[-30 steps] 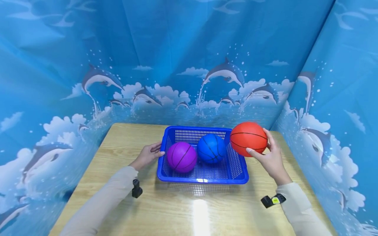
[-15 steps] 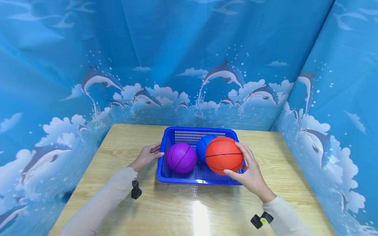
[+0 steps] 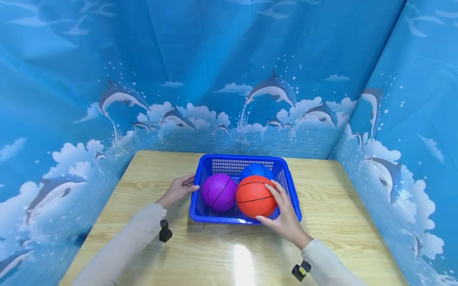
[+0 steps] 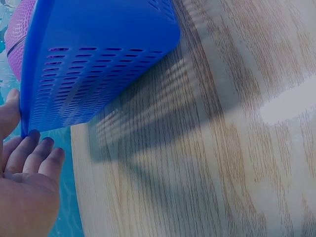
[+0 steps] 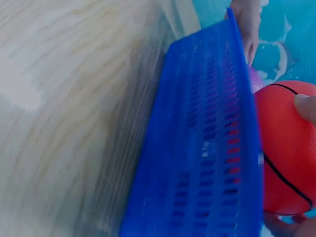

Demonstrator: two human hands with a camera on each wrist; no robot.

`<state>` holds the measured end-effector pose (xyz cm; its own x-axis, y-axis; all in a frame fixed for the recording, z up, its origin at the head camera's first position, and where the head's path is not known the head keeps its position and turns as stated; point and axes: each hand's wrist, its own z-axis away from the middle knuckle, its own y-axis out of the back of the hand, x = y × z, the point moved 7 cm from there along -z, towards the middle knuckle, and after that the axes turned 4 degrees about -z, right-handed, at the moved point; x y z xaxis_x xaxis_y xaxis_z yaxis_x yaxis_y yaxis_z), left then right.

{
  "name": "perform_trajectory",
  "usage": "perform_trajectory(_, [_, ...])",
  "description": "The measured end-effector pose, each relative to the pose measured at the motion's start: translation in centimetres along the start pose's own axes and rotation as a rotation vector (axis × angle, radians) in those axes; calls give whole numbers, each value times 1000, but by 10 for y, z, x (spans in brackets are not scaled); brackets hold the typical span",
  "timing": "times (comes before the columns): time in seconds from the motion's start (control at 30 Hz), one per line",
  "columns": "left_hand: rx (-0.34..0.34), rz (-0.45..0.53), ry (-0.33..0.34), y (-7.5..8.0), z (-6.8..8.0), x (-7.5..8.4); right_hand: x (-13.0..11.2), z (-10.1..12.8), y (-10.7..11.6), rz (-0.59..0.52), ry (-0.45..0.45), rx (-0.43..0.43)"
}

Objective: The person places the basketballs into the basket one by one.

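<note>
A blue mesh basket (image 3: 292, 198) stands on the wooden table (image 3: 340, 206). Inside it lie a purple ball (image 3: 219, 191), a blue ball (image 3: 256, 170) behind, and an orange ball (image 3: 253, 196) at the front right. My right hand (image 3: 282, 216) grips the orange ball from its right side, thumb under it, fingers over the top. The right wrist view shows the orange ball (image 5: 286, 153) behind the basket wall (image 5: 202, 163). My left hand (image 3: 179, 189) rests on the basket's left rim with relaxed fingers; in the left wrist view the left hand's fingers (image 4: 29, 153) touch the basket (image 4: 94, 59).
Blue dolphin-print curtains (image 3: 229, 79) close the table in at the back and both sides. Bare wood lies in front of the basket (image 3: 243, 254) and to either side. Small black wrist cameras (image 3: 165, 229) hang from both sleeves.
My right hand has carried the orange ball from above the basket's right rim leftwards and down into the basket, beside the purple ball. The left hand has stayed put.
</note>
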<state>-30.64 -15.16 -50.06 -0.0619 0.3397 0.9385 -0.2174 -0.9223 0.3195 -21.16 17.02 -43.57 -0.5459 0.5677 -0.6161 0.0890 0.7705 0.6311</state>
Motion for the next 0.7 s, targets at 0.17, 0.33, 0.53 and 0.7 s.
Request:
perform_trajectory(0.17, [5, -3, 8, 0, 1, 0, 2, 0, -8, 78, 82, -62])
perform_trajectory(0.33, [0, -6, 4, 0, 0, -1, 1, -1, -11, 35, 102, -93])
perform_trajectory(0.53, [-8, -5, -6, -1, -1, -1, 7, -4, -11, -113, -125, -96])
perform_trajectory(0.7, [-21, 9, -14, -1, -1, -2, 7, -9, -14, -153, -239, -100])
